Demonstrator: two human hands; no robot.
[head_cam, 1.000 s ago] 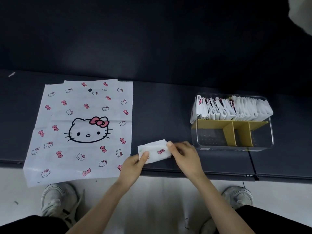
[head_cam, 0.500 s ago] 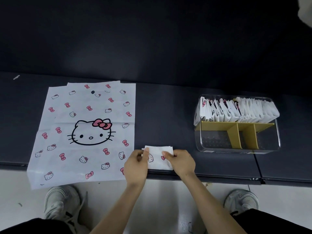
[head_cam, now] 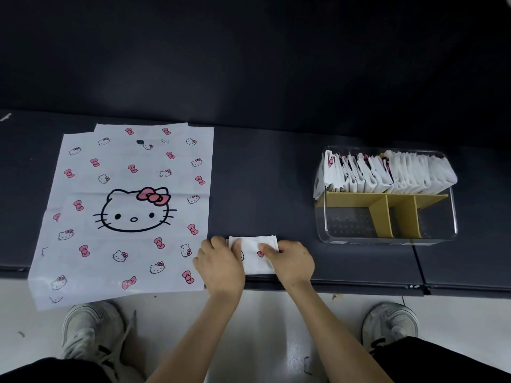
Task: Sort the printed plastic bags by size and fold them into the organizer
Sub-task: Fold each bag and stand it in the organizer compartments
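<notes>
Folded bag [head_cam: 253,254] now flat between hands [head_cam: 221,262] [head_cam: 291,261]

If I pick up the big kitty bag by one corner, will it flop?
Probably flop: the big bag looks thin, with creases across it and its near edge hanging off the table. Likely very light, too.

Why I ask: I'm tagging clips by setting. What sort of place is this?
Probably a packing or sorting workstation. A long dark bench, printed bags stacked flat on it, a clear organizer packed with folded bags, and a small bag under the left hand and right hand suggest repeated work.
</notes>
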